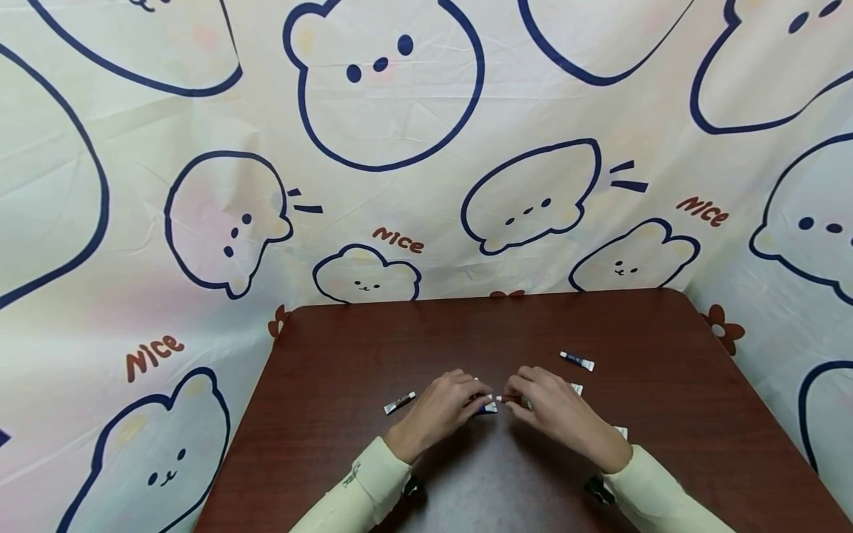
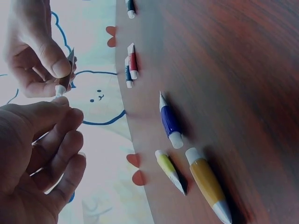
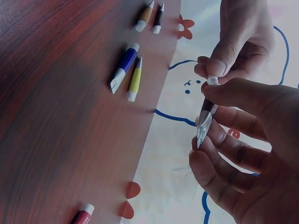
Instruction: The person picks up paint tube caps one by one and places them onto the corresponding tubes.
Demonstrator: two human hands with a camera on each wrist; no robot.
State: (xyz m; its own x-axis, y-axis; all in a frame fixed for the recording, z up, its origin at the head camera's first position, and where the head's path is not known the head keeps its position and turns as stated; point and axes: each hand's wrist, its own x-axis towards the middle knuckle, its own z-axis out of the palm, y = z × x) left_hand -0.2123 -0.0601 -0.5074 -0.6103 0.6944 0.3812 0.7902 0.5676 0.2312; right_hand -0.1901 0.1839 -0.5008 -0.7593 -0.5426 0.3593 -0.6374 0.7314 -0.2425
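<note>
Both hands meet over the middle of the table, around one small dark brown paint tube with a white capped end. My right hand grips the tube between thumb and fingers, its silvery crimped tail pointing back toward the palm. At the other end my left hand pinches the white cap with thumb and forefinger. Under the hands lies a blue tube, and a yellow tube is beside it. The right hand partly hides other tubes in the head view.
More paint tubes lie about: an ochre one, a red one, a dark one left of the left hand, and a dark blue one farther back. Behind the brown table hangs a cartoon-printed cloth.
</note>
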